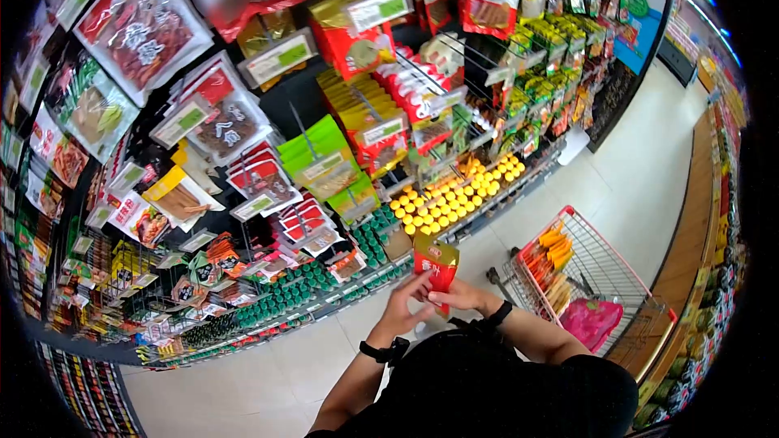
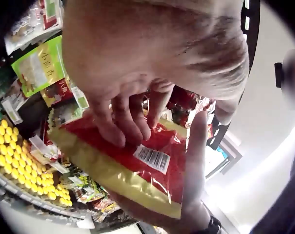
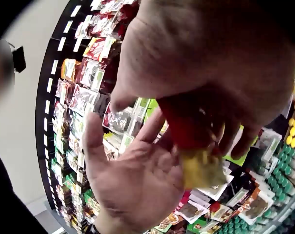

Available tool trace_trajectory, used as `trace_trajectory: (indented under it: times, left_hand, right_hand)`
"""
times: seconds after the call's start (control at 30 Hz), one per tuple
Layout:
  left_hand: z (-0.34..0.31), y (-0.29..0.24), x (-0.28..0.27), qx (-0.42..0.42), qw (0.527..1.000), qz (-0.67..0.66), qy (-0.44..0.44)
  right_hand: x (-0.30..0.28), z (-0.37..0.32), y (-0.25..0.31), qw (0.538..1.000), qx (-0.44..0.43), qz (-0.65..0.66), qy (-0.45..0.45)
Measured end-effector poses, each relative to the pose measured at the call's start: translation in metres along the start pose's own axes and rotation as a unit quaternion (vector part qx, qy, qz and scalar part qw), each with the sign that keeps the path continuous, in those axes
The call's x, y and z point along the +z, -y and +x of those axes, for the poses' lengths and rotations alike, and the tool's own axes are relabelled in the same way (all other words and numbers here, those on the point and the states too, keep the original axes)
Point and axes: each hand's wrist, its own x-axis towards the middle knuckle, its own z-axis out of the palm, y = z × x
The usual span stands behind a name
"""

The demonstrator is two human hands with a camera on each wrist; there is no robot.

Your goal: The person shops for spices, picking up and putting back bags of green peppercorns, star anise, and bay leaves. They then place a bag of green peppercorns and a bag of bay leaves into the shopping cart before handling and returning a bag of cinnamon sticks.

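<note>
A red and gold spice packet [image 1: 436, 269] is held upright before the person's chest. The right hand [image 1: 465, 295] grips its lower end, fingers partly hidden behind the red film in the right wrist view. The left hand [image 1: 399, 306] is at the packet's left side. Up close, its fingertips [image 2: 119, 137] rest on the red face beside a white barcode label [image 2: 152, 159]. Its thumb [image 3: 94, 134] stands apart from the packet, with the palm turned toward it, in the right wrist view.
Hanging bagged spices [image 1: 146, 28] fill the shelf rack in front and left. Yellow-capped bottles [image 1: 454, 201] and green-capped bottles [image 1: 276, 300] line its low shelf. A wire shopping cart [image 1: 641, 292] with orange packets [image 1: 552, 251] and a pink bag [image 1: 591, 324] stands at the right.
</note>
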Motion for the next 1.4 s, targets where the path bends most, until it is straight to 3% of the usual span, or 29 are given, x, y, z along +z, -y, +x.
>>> trace_trajectory:
  times: [0.13,0.2,0.33,0.4,0.43,0.53,0.57,0.73,0.87,1.1,1.23,1.4]
  left_hand:
    - [-0.012,-0.004,-0.020,0.001,0.999,-0.025,0.035]
    - [-0.020,0.000,-0.025,-0.019,0.999,-0.034,0.032]
    - [-0.031,0.006,-0.034,-0.031,0.998,-0.060,0.017]
    - [-0.037,0.022,-0.039,-0.049,0.997,-0.056,0.019]
    - [-0.038,0.028,-0.041,-0.079,0.995,-0.058,0.017]
    - [-0.037,0.040,-0.050,-0.131,0.991,-0.006,0.013]
    - [-0.036,0.043,-0.055,-0.143,0.989,0.022,0.012]
    - [-0.025,0.052,-0.079,-0.194,0.979,0.057,-0.007]
    - [-0.010,0.059,-0.098,-0.202,0.973,0.113,-0.004]
    - [0.044,0.052,-0.136,-0.240,0.962,0.130,0.019]
    - [0.072,0.050,-0.148,-0.231,0.965,0.121,0.015]
    - [0.094,0.047,-0.153,-0.228,0.965,0.120,0.040]
  right_hand:
    - [-0.008,0.013,-0.023,0.994,0.002,0.112,0.009]
    - [-0.006,0.020,-0.025,0.994,-0.012,0.105,0.010]
    - [0.004,0.040,0.010,0.999,-0.032,-0.003,-0.028]
    - [0.008,0.059,0.042,0.981,-0.116,-0.141,-0.068]
    - [0.000,0.071,0.044,0.932,-0.189,-0.286,-0.116]
    - [-0.012,0.093,0.099,0.820,-0.286,-0.452,-0.204]
    - [-0.016,0.100,0.113,0.791,-0.289,-0.466,-0.271]
    - [-0.061,0.146,0.179,0.639,-0.357,-0.561,-0.388]
    - [-0.080,0.186,0.222,0.585,-0.356,-0.584,-0.437]
    - [-0.100,0.237,0.268,0.589,-0.400,-0.508,-0.485]
    - [-0.115,0.251,0.282,0.545,-0.402,-0.545,-0.495]
    - [-0.126,0.266,0.281,0.598,-0.360,-0.512,-0.500]
